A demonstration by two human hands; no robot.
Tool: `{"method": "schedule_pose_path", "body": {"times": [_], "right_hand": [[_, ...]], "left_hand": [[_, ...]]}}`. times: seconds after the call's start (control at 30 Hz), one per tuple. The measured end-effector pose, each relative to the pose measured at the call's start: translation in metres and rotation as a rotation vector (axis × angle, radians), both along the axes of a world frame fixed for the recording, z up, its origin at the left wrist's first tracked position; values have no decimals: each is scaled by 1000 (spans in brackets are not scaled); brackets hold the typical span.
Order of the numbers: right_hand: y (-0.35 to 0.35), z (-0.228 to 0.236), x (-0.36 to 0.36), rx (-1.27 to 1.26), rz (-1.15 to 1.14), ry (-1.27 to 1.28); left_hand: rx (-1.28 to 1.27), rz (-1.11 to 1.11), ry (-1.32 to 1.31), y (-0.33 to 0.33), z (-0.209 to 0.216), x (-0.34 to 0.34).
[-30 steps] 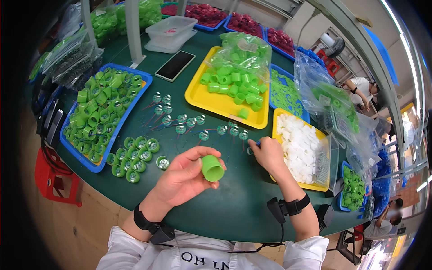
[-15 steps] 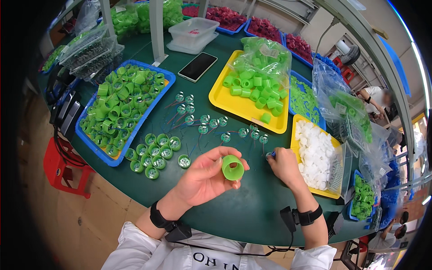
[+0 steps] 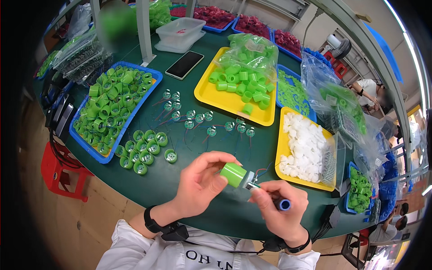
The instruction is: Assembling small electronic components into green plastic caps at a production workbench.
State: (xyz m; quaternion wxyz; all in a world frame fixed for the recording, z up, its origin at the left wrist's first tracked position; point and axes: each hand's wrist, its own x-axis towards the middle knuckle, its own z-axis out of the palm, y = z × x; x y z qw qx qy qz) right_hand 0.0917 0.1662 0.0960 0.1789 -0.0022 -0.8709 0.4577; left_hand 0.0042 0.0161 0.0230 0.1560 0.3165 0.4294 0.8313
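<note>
My left hand point(image 3: 200, 182) is closed round a green plastic cup point(image 3: 233, 174), fingers above and thumb below, its mouth turned to the right. My right hand point(image 3: 281, 207) is closed on a pen-like tool with a hollow blue end point(image 3: 284, 205) sticking out near the palm. At the cup's mouth is a small round circuit board point(image 3: 247, 179) with thin red and dark wires, beside my right thumb and fingertips. Whether its edge is inside the cup I cannot tell. Several loose wired boards point(image 3: 211, 131) lie beyond my hands, and a group of filled green cups point(image 3: 146, 157) stands to the left.
A blue tray point(image 3: 155, 75) heaped with green cups is at the left. A yellow tray point(image 3: 204, 95) of green cups stands farther back, a yellow tray of white parts point(image 3: 303, 153) at the right. A phone point(image 3: 184, 65) lies on the green table point(image 3: 216, 216).
My right hand has come from beside the white parts' tray to the cup, bringing a circuit board. The cup has turned from facing me to facing right.
</note>
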Motion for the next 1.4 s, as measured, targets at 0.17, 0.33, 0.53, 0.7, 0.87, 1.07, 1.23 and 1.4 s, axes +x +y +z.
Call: {"method": "schedule_pose_path", "body": {"times": [0.17,0.33,0.53,0.7,0.87,1.07,1.23,1.4], "right_hand": [[-6,-1,4,30,22,55],[-12,-2,7,65,62,116],[-4,-6,6,11,174,115],[0,-14,3,-390,165,44],[-2,-18,8,-818,133,-212],[0,-30,5,-1189,307,-263],[1,-37,4,-1334,462,-295],[-7,-46,2,-1340,472,-235]], "left_hand": [[64,51,83,2,2,11],[71,47,118,2,4,17],[89,96,202,0,10,19],[96,182,181,1,9,26],[-227,448,628,-9,14,23],[-274,613,785,-7,23,37],[-243,689,750,-3,32,39],[-221,716,698,-2,32,42]]}}
